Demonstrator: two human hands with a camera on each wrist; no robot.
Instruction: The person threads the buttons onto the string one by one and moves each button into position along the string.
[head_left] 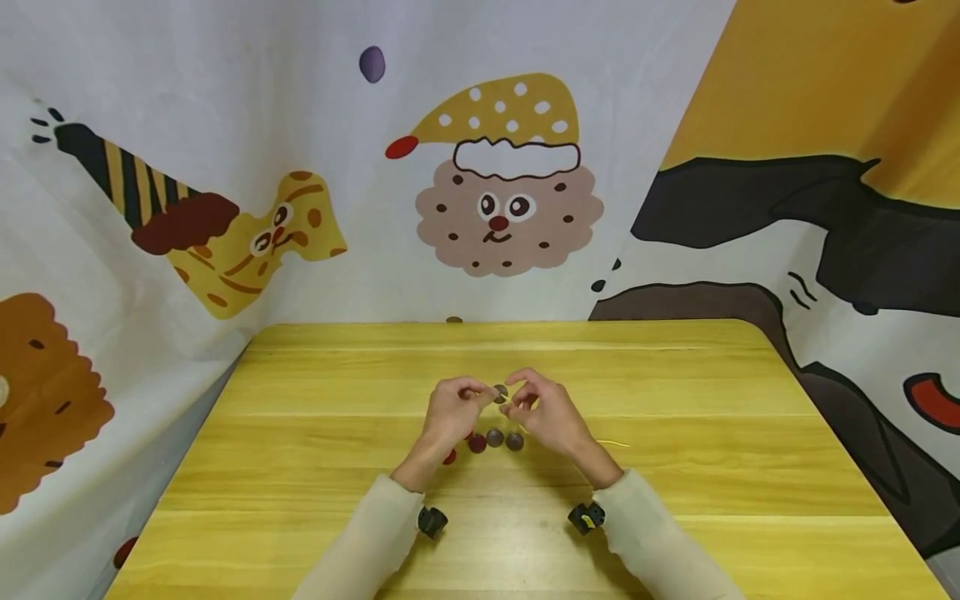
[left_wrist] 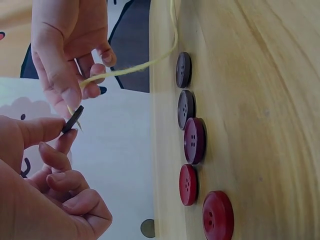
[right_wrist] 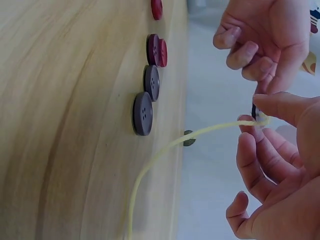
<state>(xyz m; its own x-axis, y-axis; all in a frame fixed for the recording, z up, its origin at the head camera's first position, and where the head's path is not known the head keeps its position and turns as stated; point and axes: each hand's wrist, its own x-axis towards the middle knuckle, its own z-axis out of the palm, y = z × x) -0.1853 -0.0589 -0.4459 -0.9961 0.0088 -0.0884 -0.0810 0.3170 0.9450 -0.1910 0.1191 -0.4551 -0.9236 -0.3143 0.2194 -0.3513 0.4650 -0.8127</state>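
Both hands are working close together below the centre of the head view, the left hand [head_left: 452, 410] pinching a dark button [head_left: 501, 388] while the right hand [head_left: 551, 417] is pinching just beside it, above the wooden table [head_left: 300, 500]. At the left of the left-wrist view this button is tilting nearly edge-on, presumably light, stiff, smooth and best gripped by its rim, and five other buttons [left_wrist: 194, 141] are lying in an uneven row right of centre. Toward the right of the right-wrist view, the right hand is holding yellow yarn [right_wrist: 205, 129], probably soft, limp and best taken near its end; no container is showing in any view.
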